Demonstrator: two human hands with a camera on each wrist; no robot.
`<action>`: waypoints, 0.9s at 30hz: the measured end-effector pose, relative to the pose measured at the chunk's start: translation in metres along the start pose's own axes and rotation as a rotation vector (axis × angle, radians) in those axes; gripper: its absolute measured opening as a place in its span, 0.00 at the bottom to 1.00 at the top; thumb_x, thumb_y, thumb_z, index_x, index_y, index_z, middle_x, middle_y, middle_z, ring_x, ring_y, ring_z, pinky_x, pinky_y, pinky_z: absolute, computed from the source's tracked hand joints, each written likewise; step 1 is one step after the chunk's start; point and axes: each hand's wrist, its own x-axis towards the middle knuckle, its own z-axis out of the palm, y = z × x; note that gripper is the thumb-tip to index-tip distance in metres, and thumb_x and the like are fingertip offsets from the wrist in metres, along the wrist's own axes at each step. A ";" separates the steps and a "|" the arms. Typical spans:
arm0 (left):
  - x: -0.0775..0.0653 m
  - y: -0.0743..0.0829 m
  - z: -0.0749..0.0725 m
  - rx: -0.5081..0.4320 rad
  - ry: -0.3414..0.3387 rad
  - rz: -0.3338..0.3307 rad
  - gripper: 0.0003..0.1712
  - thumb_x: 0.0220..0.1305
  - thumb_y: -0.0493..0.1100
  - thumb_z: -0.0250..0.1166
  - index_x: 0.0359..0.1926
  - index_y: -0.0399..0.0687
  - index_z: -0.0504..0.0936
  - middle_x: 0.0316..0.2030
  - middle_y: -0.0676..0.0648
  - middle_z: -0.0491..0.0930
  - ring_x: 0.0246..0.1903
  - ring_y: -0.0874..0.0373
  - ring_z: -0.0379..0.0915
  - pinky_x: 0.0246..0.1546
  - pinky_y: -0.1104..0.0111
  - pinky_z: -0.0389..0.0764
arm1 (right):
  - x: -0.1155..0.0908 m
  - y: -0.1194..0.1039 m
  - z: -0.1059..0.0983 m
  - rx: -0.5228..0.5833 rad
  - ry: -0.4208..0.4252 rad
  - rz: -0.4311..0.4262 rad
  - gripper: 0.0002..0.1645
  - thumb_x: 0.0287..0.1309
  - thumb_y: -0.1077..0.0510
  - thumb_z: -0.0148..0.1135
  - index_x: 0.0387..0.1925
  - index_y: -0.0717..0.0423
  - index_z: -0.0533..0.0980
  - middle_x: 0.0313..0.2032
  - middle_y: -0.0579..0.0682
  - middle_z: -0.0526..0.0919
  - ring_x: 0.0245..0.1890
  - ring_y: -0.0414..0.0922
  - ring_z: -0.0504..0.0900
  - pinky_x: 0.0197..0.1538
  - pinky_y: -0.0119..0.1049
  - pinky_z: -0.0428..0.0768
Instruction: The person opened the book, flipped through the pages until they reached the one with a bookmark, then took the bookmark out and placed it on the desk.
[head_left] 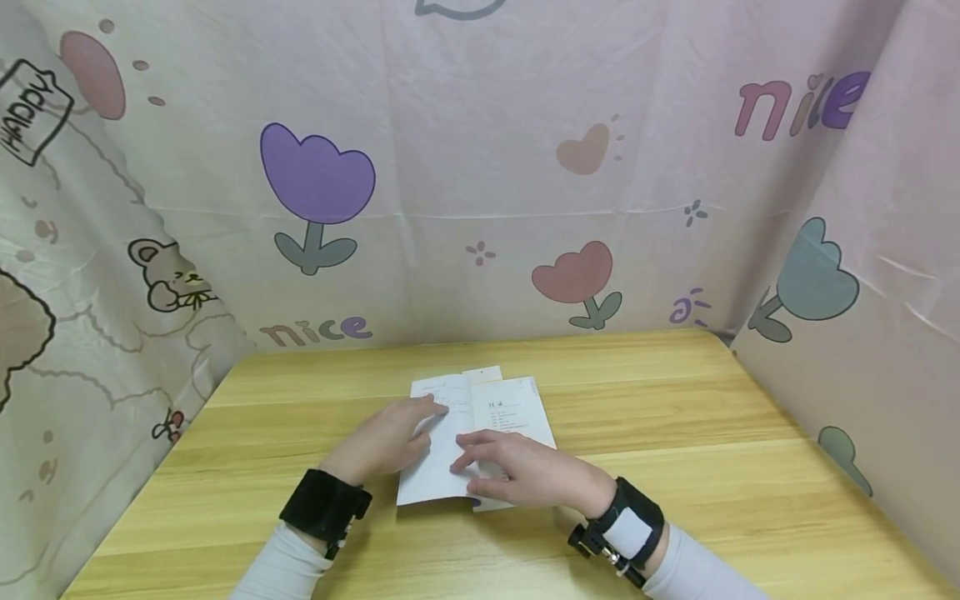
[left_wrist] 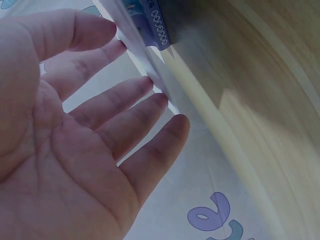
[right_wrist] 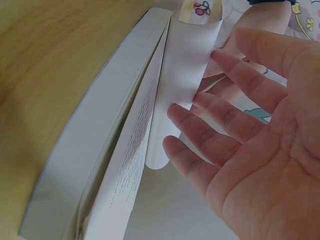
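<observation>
A book with white pages lies spread on the wooden table, print visible on its right page. The left hand rests its fingertips on the left page, fingers loosely extended. In the left wrist view those fingertips meet the edge of a page, and part of a blue illustrated cover shows behind it. My right hand reaches over the right page toward the middle fold, fingers spread. In the right wrist view its fingertips touch a curved white page, beside a printed page.
A small white card or slip sticks out past the book's top edge. The wooden table extends around the book. Patterned cloth hangs behind the table and along both sides. Each wrist wears a black strap with a device.
</observation>
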 end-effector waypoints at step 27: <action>-0.002 0.003 0.005 -0.058 -0.108 -0.066 0.43 0.55 0.67 0.65 0.64 0.46 0.71 0.60 0.43 0.72 0.61 0.48 0.64 0.59 0.53 0.67 | -0.007 0.018 -0.019 -0.030 0.019 0.187 0.22 0.65 0.48 0.58 0.56 0.53 0.77 0.54 0.45 0.77 0.54 0.43 0.74 0.55 0.36 0.73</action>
